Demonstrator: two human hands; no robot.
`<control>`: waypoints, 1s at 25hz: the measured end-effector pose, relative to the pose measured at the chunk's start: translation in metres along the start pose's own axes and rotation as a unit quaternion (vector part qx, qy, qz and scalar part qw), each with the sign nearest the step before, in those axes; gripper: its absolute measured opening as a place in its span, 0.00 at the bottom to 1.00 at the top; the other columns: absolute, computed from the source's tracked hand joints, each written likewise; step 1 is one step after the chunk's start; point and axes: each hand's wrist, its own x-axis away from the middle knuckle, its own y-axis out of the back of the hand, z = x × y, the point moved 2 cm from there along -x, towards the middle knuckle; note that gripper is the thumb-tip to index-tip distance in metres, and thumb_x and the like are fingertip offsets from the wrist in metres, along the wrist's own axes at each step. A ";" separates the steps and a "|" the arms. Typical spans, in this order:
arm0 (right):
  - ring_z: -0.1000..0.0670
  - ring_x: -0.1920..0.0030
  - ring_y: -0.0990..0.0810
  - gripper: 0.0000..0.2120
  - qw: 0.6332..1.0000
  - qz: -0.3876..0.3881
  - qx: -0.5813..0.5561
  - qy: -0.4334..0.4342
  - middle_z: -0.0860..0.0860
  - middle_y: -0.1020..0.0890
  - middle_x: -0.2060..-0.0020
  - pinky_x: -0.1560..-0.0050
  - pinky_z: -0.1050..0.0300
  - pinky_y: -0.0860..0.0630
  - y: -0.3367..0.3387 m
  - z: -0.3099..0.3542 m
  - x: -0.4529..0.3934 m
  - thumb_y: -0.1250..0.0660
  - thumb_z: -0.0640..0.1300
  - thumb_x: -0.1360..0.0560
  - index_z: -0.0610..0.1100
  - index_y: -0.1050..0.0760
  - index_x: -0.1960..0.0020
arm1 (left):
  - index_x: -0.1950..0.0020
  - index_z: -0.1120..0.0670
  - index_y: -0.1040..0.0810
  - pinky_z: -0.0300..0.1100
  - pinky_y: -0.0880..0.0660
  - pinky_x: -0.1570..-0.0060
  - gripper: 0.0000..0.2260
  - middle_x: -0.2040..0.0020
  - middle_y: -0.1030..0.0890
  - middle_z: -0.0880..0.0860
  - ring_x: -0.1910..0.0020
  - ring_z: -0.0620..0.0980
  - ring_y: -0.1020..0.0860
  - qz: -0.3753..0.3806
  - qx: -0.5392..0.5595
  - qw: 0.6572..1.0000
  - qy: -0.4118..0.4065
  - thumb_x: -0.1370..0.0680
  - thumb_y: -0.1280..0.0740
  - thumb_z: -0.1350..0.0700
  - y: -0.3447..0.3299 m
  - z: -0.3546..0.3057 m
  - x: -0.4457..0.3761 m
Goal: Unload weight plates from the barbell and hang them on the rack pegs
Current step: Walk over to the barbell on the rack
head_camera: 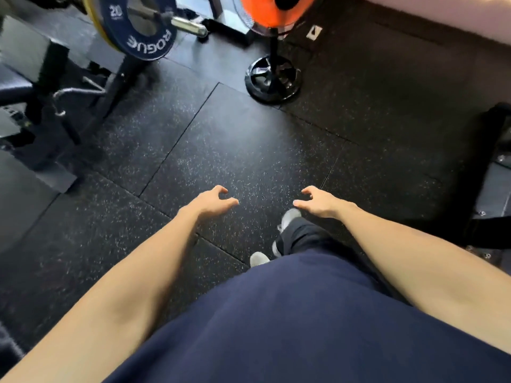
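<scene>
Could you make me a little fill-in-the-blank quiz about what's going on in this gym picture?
1. The blue plate on the barbell sleeve bears the number ____.
2. Behind the blue plate sits a thinner plate coloured ____.
3. The left hand and right hand are both holding ____.
4. The standing fan has blades coloured ____.

Missing words: 20; yellow; nothing; orange

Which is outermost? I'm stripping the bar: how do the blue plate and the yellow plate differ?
The blue plate sits outermost on the barbell sleeve, its face fully visible with white lettering; the yellow plate sits behind it, showing only a rim. Both remain loaded, and both hands are empty.
</scene>
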 end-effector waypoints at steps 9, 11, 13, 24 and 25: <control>0.42 0.29 0.33 0.34 0.993 -0.036 -0.101 -0.042 0.40 0.36 0.26 0.32 0.47 0.34 0.137 0.062 -0.124 0.35 0.57 0.24 0.44 0.43 0.24 | 0.26 0.48 0.36 0.46 0.34 0.45 0.28 0.30 0.27 0.55 0.35 0.56 0.28 0.022 -0.112 0.992 -0.055 0.23 0.37 0.38 0.156 -0.137 -0.165; 0.42 0.30 0.32 0.34 0.990 -0.048 -0.123 -0.054 0.40 0.35 0.27 0.32 0.46 0.33 0.164 0.067 -0.138 0.35 0.57 0.24 0.44 0.43 0.24 | 0.26 0.47 0.36 0.46 0.33 0.46 0.28 0.32 0.26 0.56 0.39 0.56 0.27 0.037 -0.138 0.987 -0.073 0.23 0.38 0.37 0.180 -0.173 -0.191; 0.42 0.31 0.30 0.34 0.983 -0.070 -0.151 -0.080 0.40 0.35 0.27 0.32 0.45 0.33 0.193 0.069 -0.149 0.35 0.58 0.24 0.45 0.43 0.24 | 0.27 0.47 0.35 0.47 0.32 0.45 0.28 0.33 0.25 0.56 0.42 0.54 0.27 0.047 -0.165 0.980 -0.098 0.24 0.37 0.37 0.202 -0.212 -0.219; 0.43 0.30 0.32 0.33 0.866 -0.216 -0.382 -0.238 0.44 0.33 0.28 0.32 0.46 0.35 0.281 0.065 -0.190 0.37 0.60 0.24 0.48 0.43 0.24 | 0.26 0.48 0.34 0.44 0.30 0.40 0.30 0.37 0.23 0.55 0.39 0.54 0.24 0.151 -0.423 0.843 -0.297 0.25 0.33 0.38 0.253 -0.445 -0.367; 0.43 0.30 0.32 0.33 0.845 -0.233 -0.412 -0.250 0.43 0.33 0.28 0.32 0.46 0.35 0.284 0.067 -0.190 0.37 0.60 0.24 0.48 0.43 0.24 | 0.26 0.48 0.34 0.44 0.30 0.41 0.30 0.38 0.22 0.54 0.41 0.54 0.24 0.164 -0.448 0.820 -0.317 0.25 0.33 0.38 0.250 -0.467 -0.377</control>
